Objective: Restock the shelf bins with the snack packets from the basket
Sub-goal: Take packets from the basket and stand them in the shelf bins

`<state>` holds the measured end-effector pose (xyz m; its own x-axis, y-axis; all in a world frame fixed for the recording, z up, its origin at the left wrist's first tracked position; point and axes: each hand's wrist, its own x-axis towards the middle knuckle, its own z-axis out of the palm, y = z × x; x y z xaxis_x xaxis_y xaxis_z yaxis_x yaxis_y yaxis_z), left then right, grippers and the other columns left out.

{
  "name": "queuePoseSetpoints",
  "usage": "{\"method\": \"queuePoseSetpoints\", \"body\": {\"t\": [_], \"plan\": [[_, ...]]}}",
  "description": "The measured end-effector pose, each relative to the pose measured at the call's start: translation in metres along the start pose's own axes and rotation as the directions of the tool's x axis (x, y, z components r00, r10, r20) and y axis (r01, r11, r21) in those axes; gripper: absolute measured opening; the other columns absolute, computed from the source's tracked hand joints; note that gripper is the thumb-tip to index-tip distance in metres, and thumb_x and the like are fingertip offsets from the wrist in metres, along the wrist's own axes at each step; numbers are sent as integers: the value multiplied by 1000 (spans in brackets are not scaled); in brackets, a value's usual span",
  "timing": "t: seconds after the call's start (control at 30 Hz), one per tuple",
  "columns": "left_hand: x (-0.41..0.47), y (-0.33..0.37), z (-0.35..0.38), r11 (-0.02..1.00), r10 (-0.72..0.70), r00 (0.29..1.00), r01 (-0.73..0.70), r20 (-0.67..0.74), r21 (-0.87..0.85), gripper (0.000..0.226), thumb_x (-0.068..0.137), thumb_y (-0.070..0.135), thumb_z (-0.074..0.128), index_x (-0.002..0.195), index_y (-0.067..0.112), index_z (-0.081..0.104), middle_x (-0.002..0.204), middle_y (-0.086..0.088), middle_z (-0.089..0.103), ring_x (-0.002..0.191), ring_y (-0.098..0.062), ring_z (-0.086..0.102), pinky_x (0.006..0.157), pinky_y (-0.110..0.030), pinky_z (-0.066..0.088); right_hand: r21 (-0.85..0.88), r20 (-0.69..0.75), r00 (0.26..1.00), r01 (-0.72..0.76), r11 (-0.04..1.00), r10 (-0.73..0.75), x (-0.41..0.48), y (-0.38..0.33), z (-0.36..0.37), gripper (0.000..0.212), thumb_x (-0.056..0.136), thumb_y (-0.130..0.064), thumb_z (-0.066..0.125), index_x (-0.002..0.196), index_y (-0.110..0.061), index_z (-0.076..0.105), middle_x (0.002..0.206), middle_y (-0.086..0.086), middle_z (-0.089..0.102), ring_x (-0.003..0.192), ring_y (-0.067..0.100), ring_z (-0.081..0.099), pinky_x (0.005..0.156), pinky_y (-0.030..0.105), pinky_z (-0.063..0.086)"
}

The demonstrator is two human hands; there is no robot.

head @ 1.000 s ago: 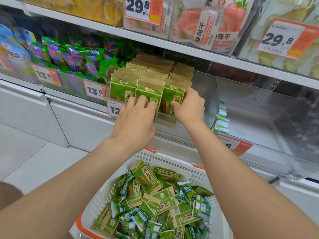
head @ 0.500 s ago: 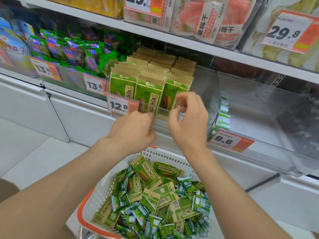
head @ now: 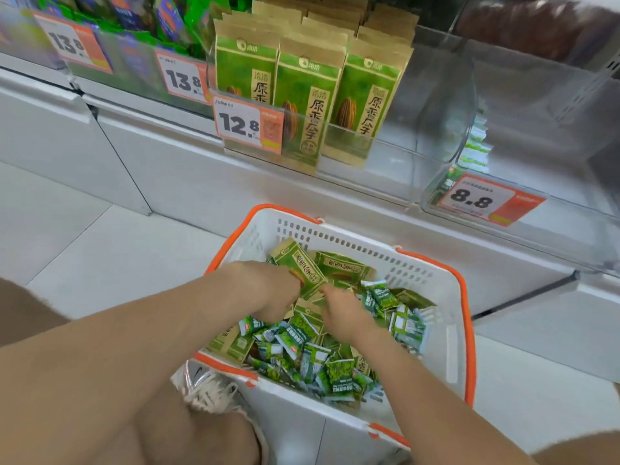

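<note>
A white basket [head: 335, 238] with an orange rim stands on the floor below the shelf. It holds tan-and-green seed packets and several small green snack packets [head: 302, 350]. My left hand [head: 268, 290] is inside the basket and grips one seed packet [head: 298, 263], tilted up out of the pile. My right hand [head: 342, 308] is beside it with fingers curled down among the packets; what they hold is hidden. Above, a clear shelf bin [head: 396, 152] holds three upright rows of the same seed packets [head: 365, 88] behind a 12.8 price tag [head: 248, 124].
To the right, a clear bin [head: 536, 135] tagged 8.8 [head: 476, 199] has a few small green packets [head: 476, 142] at its left wall. Bins of blue and green packets [head: 144, 15] tagged 13.8 stand at left. A shoe [head: 208, 387] touches the basket's near corner.
Both hands came down from the front of the seed-packet bin into the basket. The view tilted downward. My left hand has taken hold of a seed packet.
</note>
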<state>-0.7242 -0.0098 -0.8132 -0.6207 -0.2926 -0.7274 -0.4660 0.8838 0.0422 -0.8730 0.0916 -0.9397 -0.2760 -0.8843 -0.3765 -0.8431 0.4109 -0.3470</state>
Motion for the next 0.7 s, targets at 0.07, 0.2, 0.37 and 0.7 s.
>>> {"method": "queuePoseSetpoints", "body": {"t": [0.07,0.2,0.37,0.7], "plan": [[3,-2,0,1000,-11,1000,11,-9,3,22,103,8,47,83,12,54,76,-3,51,62,-20,43,58,-33,39,-76,72,996,48,996,-43,0,2,22,48,95,-4,51,141,-15,48,123,13,59,113,35,58,94,48,54],[6,-8,-5,999,-17,999,16,-45,-30,20,103,10,45,90,10,61,80,-3,56,65,-21,47,61,-34,41,-99,32,999,11,995,-8,6,-1,34,29,97,-7,56,125,-10,61,119,14,55,113,34,54,93,43,50],[6,-10,-13,997,-24,998,20,-51,-72,23,105,13,44,103,9,66,95,-7,64,71,-23,53,61,-34,42,218,83,996,-13,976,-6,9,1,8,36,102,-19,63,69,-21,50,69,-4,53,64,12,52,65,33,45],[-1,-36,-39,965,-68,984,23,-165,-261,66,81,56,84,127,15,59,117,-1,66,104,-22,65,89,-39,56,243,-575,797,381,892,-184,-21,-26,-92,17,107,-23,56,109,-21,72,91,-13,69,79,4,60,71,20,44]]}}
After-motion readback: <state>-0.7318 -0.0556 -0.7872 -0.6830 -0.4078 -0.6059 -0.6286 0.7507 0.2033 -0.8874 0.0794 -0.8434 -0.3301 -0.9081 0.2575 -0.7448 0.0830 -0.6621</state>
